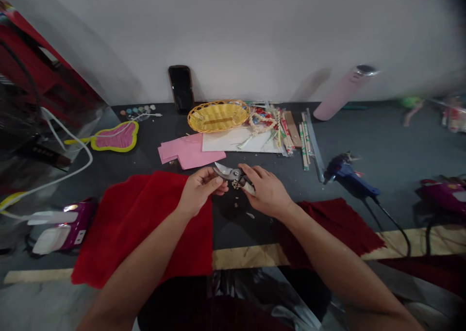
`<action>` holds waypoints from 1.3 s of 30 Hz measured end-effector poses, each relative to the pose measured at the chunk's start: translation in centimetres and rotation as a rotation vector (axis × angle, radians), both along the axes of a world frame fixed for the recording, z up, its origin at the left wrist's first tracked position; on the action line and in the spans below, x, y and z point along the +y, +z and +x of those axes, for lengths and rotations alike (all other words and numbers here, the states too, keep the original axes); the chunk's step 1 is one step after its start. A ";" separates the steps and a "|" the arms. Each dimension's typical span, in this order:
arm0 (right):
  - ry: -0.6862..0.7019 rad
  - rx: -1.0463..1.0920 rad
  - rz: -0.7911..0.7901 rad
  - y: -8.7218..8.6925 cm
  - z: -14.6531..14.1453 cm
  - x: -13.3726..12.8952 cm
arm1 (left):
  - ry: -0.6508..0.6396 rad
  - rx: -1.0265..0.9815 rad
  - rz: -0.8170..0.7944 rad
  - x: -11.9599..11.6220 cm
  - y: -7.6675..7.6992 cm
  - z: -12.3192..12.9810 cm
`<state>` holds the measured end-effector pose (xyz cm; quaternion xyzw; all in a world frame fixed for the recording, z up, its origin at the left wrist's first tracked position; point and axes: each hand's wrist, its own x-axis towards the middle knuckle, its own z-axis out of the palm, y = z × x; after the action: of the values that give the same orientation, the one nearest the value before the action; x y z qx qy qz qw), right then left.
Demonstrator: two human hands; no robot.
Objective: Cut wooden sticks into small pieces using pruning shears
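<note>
My right hand [265,188] is wrapped round the pale handles of a pair of pruning shears [226,172], whose metal blades point left. At the blades, my left hand [204,188] is closed, thumb against fingers; anything between them is too small to make out. Just below the shears lie several small beige cut bits [236,185] on the dark tabletop. A red cloth [145,224] spreads beneath and beside my left forearm. Another red cloth [338,224] lies partly under my right forearm.
Behind my hands are pink paper [192,151], a yellow woven basket [218,117], a white board [240,143] and packaged sticks [305,144]. A blue glue gun [349,178] with a cord lies right. A phone [181,88] and pink bottle [342,93] stand by the wall.
</note>
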<state>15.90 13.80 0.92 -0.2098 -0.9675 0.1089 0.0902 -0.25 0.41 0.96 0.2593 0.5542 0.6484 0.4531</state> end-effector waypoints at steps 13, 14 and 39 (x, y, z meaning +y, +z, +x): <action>0.062 -0.006 0.025 0.4 0.1 0.5 | -0.022 -0.005 -0.032 0.0 0.1 -0.2; 0.066 -0.010 0.015 0.5 0.1 0.4 | -0.031 -0.010 -0.036 0.0 0.2 -0.3; 0.107 -0.015 -0.046 0.3 0.2 0.7 | -0.122 -0.031 -0.054 -0.3 -0.1 -0.5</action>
<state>16.06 14.53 1.23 -0.1608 -0.9751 0.1343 0.0720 -0.71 0.15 0.87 0.2703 0.5477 0.6081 0.5071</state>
